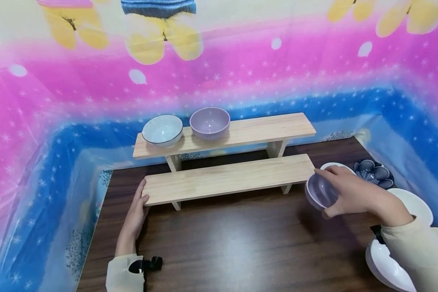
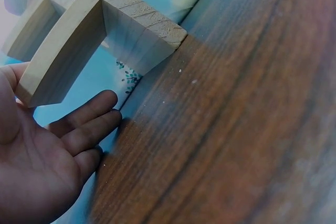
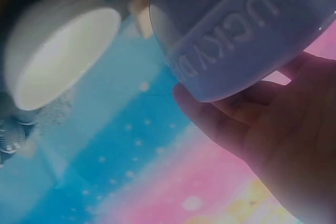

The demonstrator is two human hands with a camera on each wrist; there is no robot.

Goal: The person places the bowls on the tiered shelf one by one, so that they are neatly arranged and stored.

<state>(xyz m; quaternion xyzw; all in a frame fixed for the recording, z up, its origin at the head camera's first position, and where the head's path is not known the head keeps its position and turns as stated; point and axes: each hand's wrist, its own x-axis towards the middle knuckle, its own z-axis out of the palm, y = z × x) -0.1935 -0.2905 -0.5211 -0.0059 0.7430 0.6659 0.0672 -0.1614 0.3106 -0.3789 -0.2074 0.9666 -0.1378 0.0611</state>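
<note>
My right hand (image 1: 354,192) grips a small purple bowl (image 1: 319,190) by its rim, tilted, just off the lower shelf's right end. Raised letters reading "LUCKY" show on the held bowl (image 3: 236,35) in the right wrist view. My left hand (image 1: 134,213) touches the left end of the lower wooden shelf (image 1: 226,178), thumb at the front corner. In the left wrist view, its other fingers (image 2: 92,129) stretch out straight below the board. On the upper shelf (image 1: 266,129), a white bowl with a dark rim (image 1: 163,129) stands left of a purple bowl (image 1: 209,123).
Right of the shelves stand a white bowl (image 1: 337,165), partly behind my right hand, and a dark flower-shaped dish (image 1: 375,172). Nearer are a white dish (image 1: 417,205) and a large white bowl (image 1: 387,265), partly behind my sleeve. A patterned cloth (image 1: 241,61) rises behind the dark wooden table (image 1: 233,243).
</note>
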